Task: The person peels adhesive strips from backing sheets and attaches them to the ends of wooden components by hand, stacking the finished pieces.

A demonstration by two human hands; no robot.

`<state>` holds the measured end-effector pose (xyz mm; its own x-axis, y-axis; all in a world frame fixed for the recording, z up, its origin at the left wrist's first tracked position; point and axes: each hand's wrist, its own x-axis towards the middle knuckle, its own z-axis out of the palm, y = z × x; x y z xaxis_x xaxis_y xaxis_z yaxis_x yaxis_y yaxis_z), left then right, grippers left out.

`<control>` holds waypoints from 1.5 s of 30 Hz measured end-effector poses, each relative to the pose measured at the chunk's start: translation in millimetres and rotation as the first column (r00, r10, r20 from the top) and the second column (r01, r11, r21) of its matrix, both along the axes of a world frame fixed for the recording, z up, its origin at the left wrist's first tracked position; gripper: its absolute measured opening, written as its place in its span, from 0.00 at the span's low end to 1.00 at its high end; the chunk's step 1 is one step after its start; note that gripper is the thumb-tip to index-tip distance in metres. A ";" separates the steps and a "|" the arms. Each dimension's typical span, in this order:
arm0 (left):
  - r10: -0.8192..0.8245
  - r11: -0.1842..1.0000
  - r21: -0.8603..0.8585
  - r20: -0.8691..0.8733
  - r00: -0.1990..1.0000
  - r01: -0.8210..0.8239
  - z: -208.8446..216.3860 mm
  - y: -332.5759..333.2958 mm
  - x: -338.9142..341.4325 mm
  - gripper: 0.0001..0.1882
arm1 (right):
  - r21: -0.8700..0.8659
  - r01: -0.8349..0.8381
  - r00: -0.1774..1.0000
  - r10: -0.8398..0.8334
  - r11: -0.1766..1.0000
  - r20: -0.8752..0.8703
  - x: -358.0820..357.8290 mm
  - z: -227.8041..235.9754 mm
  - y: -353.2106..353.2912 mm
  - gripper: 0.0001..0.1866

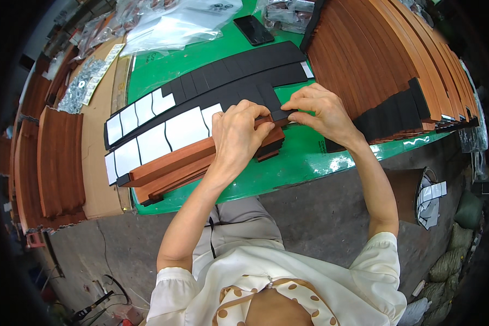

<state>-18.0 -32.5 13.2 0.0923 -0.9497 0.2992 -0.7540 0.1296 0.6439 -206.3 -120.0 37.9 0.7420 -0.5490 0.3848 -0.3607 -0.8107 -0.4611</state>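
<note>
A reddish-brown wooden strip (174, 162) lies along the table's near edge, on top of similar strips, with a black piece on its left end. My left hand (232, 133) is closed around its right part, thumb and forefinger at the end. There my right hand (323, 111) pinches a small black foam-like piece (280, 114) between thumb and fingers, against the strip's end. Whether it is stuck on, I cannot tell. Just beyond my hands lie black sheets (217, 70) cut into pieces, several showing white backing (152, 142) on the left.
A tall stack of brown strips (358, 49) with black ends fills the right of the green table (315, 157). A phone (254, 30) and clear plastic bags (179, 24) lie at the back. More strips (60, 163) stand left. A bin (418, 198) stands below right.
</note>
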 end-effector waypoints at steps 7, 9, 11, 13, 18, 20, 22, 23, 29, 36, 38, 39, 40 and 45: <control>0.007 0.996 -0.093 0.113 0.994 0.004 0.7 0.7 1.7 0.11 | 0.008 0.005 1.000 -0.004 1.000 -0.015 2.4 0.8 -1.0 0.11; 0.004 0.998 -0.068 0.066 0.998 0.001 -2.6 -0.4 1.2 0.11 | 0.005 0.003 1.000 -0.003 1.000 -0.011 2.3 1.2 -0.6 0.11; 0.004 0.999 -0.043 0.022 1.000 -0.003 -3.1 -0.2 1.6 0.10 | 0.006 0.003 1.000 -0.003 1.000 -0.018 3.2 1.6 -0.8 0.11; 0.007 0.999 -0.036 0.034 0.999 -0.006 -2.3 0.2 1.5 0.10 | 0.006 0.006 1.000 -0.006 1.000 -0.025 3.6 1.5 -0.6 0.11; 0.004 0.999 -0.052 0.041 0.999 -0.002 -2.8 -0.3 1.2 0.11 | -0.005 0.019 0.997 -0.019 1.000 -0.072 2.7 1.9 -1.2 0.10; 0.006 0.997 -0.073 0.074 0.997 0.000 -1.2 0.2 1.2 0.11 | 0.000 0.018 0.997 -0.018 1.000 -0.075 2.7 2.0 -1.5 0.10; 0.024 0.997 -0.076 0.125 0.992 -0.014 -0.1 1.2 0.5 0.11 | 0.005 0.017 0.997 -0.017 1.000 -0.080 2.5 2.2 -1.3 0.10; 0.023 0.997 -0.077 0.125 0.992 -0.013 -0.1 1.4 0.0 0.11 | 0.013 0.020 0.996 -0.019 1.000 -0.083 2.5 2.4 -1.1 0.10; 0.006 0.994 -0.112 0.093 0.996 0.005 1.4 2.8 0.1 0.11 | 0.028 0.008 0.998 -0.006 1.000 -0.069 2.0 1.9 -0.6 0.11; -0.016 0.983 -0.179 0.116 0.993 0.037 -3.5 4.2 2.2 0.11 | 0.354 0.148 0.974 -0.198 0.923 0.111 -10.3 -10.3 11.7 0.17; -0.020 0.979 -0.198 0.126 0.992 0.045 -3.3 5.5 0.9 0.11 | 0.427 0.157 0.960 -0.239 0.891 0.145 -10.5 -20.2 20.4 0.16; -0.011 0.971 -0.235 0.144 0.990 0.045 -1.6 6.0 0.2 0.11 | 0.496 0.158 0.944 -0.278 0.854 0.177 -8.7 -23.7 23.3 0.16; -0.006 0.961 -0.271 0.159 0.987 0.049 -1.6 6.1 -0.9 0.11 | 0.497 0.163 0.943 -0.283 0.852 0.176 -6.2 -25.6 25.5 0.16; -0.016 0.922 -0.371 0.252 0.968 0.112 -8.6 6.1 -4.3 0.12 | 0.653 0.254 0.811 -0.525 0.713 0.259 18.8 -40.1 34.3 0.22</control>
